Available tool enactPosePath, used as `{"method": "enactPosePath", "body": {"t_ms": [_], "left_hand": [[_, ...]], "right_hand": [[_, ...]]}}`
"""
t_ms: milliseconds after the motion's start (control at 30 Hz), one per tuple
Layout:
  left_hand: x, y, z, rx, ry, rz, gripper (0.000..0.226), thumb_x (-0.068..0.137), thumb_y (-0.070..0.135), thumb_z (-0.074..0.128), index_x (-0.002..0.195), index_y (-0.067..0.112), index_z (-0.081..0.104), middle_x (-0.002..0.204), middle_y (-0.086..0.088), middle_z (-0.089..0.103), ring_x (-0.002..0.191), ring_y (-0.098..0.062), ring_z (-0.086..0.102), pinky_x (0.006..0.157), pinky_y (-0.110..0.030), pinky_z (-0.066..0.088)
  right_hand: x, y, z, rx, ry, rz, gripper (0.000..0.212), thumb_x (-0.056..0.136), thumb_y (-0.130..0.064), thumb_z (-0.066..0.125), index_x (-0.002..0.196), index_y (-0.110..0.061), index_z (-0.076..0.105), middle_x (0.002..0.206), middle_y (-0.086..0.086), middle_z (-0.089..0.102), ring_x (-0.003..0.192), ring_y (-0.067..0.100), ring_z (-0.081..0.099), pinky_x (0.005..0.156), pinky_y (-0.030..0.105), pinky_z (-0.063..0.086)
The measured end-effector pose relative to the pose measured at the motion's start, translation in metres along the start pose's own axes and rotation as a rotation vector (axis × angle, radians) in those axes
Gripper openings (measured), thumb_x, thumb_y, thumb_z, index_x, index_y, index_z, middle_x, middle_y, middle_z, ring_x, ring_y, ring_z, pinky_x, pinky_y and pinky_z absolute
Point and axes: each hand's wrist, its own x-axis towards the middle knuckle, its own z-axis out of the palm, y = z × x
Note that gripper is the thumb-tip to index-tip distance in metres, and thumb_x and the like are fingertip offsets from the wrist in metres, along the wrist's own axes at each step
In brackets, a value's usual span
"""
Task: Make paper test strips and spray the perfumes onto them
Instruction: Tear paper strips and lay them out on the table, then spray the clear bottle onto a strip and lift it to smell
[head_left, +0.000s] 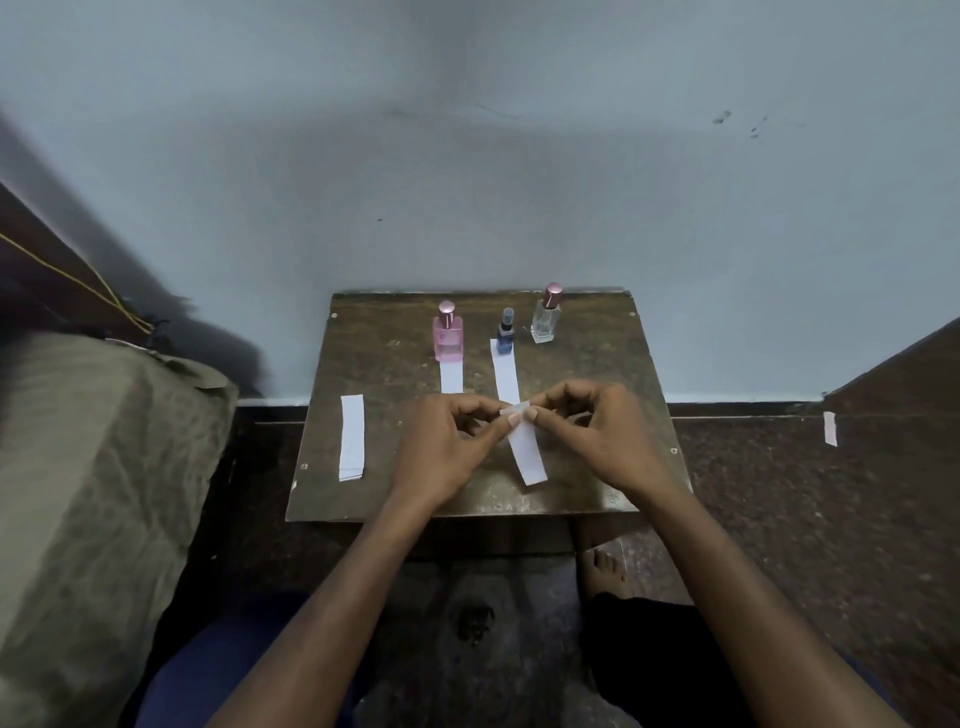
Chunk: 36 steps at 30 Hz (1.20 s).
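While both hands work at the middle of the frame, the left hand (447, 441) and right hand (597, 436) each pinch the far end of one white paper strip (527, 452), thumb and forefinger curled tight on it and folding a small flap; its near end lies flat on the table (395, 499). That table is a small dark wooden top, scuffed and worn, square-cornered, set against a pale blue wall (467, 156).

Three perfume bottles stand along its far edge: a pink boxy one (448, 335), a small blue one (504, 335) and a clear glass one (546, 317). A flat strip (451, 375) runs out from under the pink bottle, another (506, 379) from the blue. Near the left edge lies a small stack of strips (351, 438), well apart from the hands. One more scrap (830, 428) lies on the dark speckled floor at the right. Olive cloth (93, 493) crowds the left side.
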Motion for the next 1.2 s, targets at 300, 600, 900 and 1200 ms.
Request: {"method": "enactPosePath", "body": {"t_ms": [300,600,900,1200], "left_hand": [[0.003,-0.012,0.012,0.067,0.030,-0.052,0.020,0.091,0.038,0.081,0.110,0.033,0.081,0.085,0.020,0.079,0.072,-0.004,0.076,0.071,-0.034,0.066],[-0.006,-0.011,0.034,0.416,-0.053,0.089,0.028,0.090,0.035,0.080,0.116,0.041,0.072,0.089,0.022,0.069,0.068,0.006,0.059,0.064,-0.014,0.049],[0.003,-0.013,0.047,0.577,-0.137,0.186,0.034,0.095,0.047,0.069,0.127,0.037,0.065,0.103,0.018,0.063,0.096,-0.009,0.062,0.081,-0.040,0.058],[0.026,-0.011,0.034,0.482,-0.047,0.180,0.012,0.094,0.035,0.070,0.106,0.035,0.072,0.089,0.019,0.067,0.068,0.004,0.059,0.063,-0.017,0.046]], "right_hand": [[0.005,0.016,-0.008,0.176,-0.017,0.214,0.010,0.094,-0.020,0.081,0.096,-0.010,0.079,0.072,-0.006,0.077,0.058,0.002,0.066,0.050,0.020,0.051],[0.014,0.038,-0.003,-0.277,0.193,0.328,0.011,0.090,-0.034,0.082,0.086,-0.024,0.081,0.069,-0.011,0.073,0.066,0.000,0.068,0.056,0.014,0.043],[0.034,0.029,-0.011,-0.256,0.426,0.103,0.021,0.091,-0.032,0.079,0.107,-0.019,0.077,0.083,-0.014,0.073,0.075,-0.001,0.069,0.081,0.030,0.061],[0.093,0.018,0.003,-0.293,0.383,-0.020,0.054,0.088,-0.036,0.083,0.138,-0.021,0.067,0.132,-0.003,0.073,0.122,0.016,0.067,0.102,0.029,0.050]]}}
